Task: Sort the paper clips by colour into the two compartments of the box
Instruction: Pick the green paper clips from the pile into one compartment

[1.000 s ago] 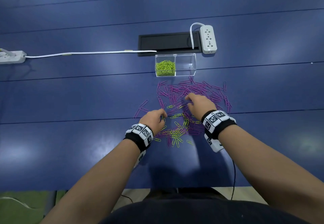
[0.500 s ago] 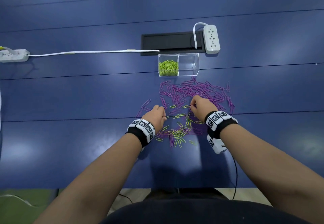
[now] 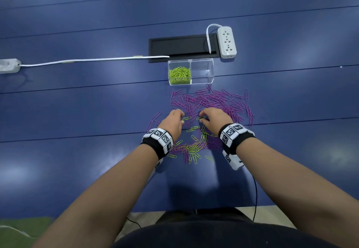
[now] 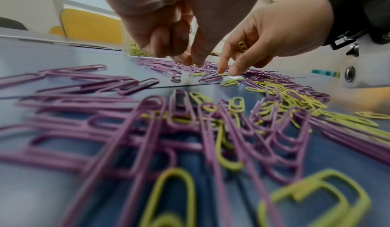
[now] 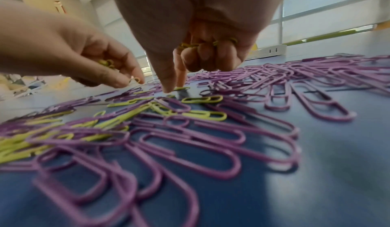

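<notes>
Clips cover the middle of the blue table (image 3: 77, 112) in the head view: purple paper clips (image 3: 213, 100) lie thick just in front of the clear two-compartment box (image 3: 191, 80), and green paper clips (image 3: 194, 146) lie mixed with purple nearer us, between our wrists. The box's left compartment holds a heap of green clips (image 3: 178, 75); its right one looks bare. Our left hand (image 3: 173, 121) and right hand (image 3: 215, 117) sit low over the heap, fingers curled down, each fingertip close to a green clip. A white power strip (image 3: 226, 43) lies beyond the box.

From the left wrist camera we see our left hand (image 4: 168, 35) with fingers bunched, its tips down among purple clips; whether they hold a clip here we cannot tell. Opposite, the right hand (image 4: 280, 30) keeps a green clip tucked in its curled fingers while forefinger and thumb reach to the table.

From the right wrist camera our right hand (image 5: 202, 50) has several green clips clamped under the curled fingers, with forefinger and thumb touching down on another. The left hand (image 5: 84, 55) pinches a green clip at its tips and cradles more in the palm.

We judge these clips light, stiff and smooth-coated, prone to skate on the glossy table and to hook into neighbours. Nipping one at a rounded end, or sliding it clear first, should lift it without dragging purple ones along.
</notes>
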Motion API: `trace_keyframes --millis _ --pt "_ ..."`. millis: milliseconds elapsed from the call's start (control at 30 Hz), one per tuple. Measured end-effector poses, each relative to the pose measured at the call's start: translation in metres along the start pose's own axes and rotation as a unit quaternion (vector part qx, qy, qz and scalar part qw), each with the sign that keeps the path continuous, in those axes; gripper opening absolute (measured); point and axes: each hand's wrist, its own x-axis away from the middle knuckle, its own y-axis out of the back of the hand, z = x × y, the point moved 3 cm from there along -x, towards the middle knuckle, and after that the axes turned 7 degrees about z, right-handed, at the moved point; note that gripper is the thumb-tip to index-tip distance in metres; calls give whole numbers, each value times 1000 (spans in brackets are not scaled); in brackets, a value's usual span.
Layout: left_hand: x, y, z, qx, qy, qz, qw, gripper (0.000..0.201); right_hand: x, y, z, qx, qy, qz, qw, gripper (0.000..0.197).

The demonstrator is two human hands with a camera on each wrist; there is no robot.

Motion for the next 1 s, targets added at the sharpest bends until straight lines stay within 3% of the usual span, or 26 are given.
trace_keyframes --millis 200,367,567,700,1000 --pt "-20 -5 -9 -31 10 8 999 20 -2 -3 8 49 -11 24 998 17" --pt "-23 -7 -16 -70 12 24 997 20 -13 -7 12 13 -23 77 997 17" --pt "-30 -7 -28 -128 49 71 988 29 -24 30 22 -80 -3 44 996 42" --pt "-27 -7 -32 -150 42 77 985 30 -51 71 37 -125 -7 21 992 25" --pt "-16 -2 -27 -155 -21 101 983 23 -115 118 103 2 36 39 999 32"
